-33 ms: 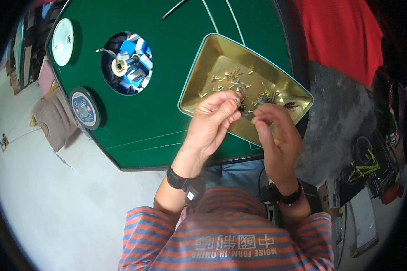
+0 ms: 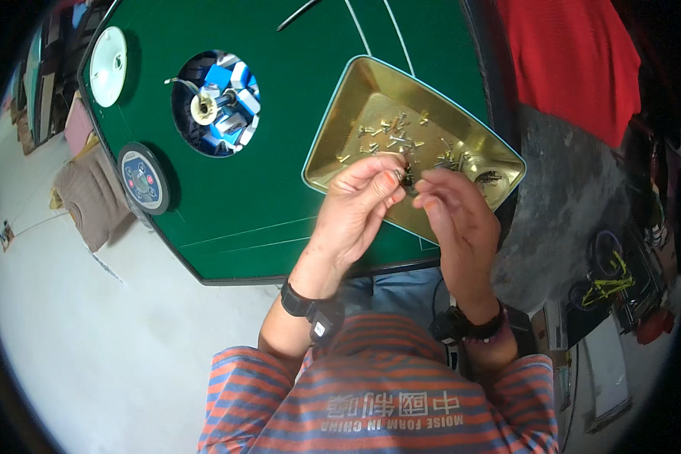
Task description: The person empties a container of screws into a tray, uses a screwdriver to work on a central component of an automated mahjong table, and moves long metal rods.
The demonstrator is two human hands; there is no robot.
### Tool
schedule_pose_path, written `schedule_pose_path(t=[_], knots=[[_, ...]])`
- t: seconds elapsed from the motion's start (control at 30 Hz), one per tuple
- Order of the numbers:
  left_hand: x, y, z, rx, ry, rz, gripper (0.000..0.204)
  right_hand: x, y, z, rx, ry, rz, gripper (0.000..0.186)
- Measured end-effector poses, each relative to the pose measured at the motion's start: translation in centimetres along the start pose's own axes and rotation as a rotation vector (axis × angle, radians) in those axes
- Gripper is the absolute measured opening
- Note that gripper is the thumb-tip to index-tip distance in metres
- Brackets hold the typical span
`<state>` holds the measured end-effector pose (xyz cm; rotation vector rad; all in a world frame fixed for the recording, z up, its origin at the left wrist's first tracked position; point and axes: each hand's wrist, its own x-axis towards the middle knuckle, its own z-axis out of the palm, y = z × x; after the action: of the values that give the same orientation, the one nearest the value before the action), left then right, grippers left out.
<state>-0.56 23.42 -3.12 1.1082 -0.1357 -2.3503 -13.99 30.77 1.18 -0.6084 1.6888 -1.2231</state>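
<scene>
Over the near side of a gold tin tray point(image 2: 340, 125) with a pale blue rim, my two hands are held close together. My left hand point(image 2: 359, 189) is closed, thumb against fingers, on a small metal piece point(image 2: 398, 175) whose kind is too small to tell. Just to its right, my right hand point(image 2: 461, 219) has its thumb and fingertips drawn together; anything between them is hidden. Small brass and silver screws point(image 2: 392, 136) lie scattered in the tray beyond my hands. A darker cluster of small metal bits point(image 2: 489, 178) sits in its right corner.
The tray rests on a green felt table point(image 2: 280, 181) with a dark edge. Blue and white tiles point(image 2: 238, 98) fill a round opening. A white round cover point(image 2: 108, 68) and a round control panel point(image 2: 142, 179) lie at the left. Red cloth point(image 2: 575, 68) hangs at the right.
My right hand has moved slightly left, closer to my left hand. My left hand keeps its pinch. The whole view has shifted a little.
</scene>
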Motion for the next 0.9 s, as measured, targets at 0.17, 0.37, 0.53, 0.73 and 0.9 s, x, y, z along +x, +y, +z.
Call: schedule_pose_path(t=[0.17,0.37,0.53,0.73,0.9], knots=[[-1.8,1.6,-0.3,0.005,-0.083,0.105,0.013,0.5,-0.6,2.5,0.493,-0.147,0.315,0.019],[-3.1,3.6,-1.5,0.186,-0.088,0.232,0.011,0.4,0.0,4.8,0.599,-0.254,0.386,0.019],[-3.8,5.4,-2.8,0.425,-0.074,0.275,0.010,0.1,0.8,6.7,0.669,-0.246,0.441,0.017],[-4.8,6.8,-5.6,0.818,-0.010,0.424,0.012,0.0,2.8,9.0,0.657,-0.288,0.497,0.015],[-5.9,6.5,-8.1,1.144,-0.027,0.611,0.017,-1.4,5.3,9.9,0.585,-0.333,0.516,0.013]])
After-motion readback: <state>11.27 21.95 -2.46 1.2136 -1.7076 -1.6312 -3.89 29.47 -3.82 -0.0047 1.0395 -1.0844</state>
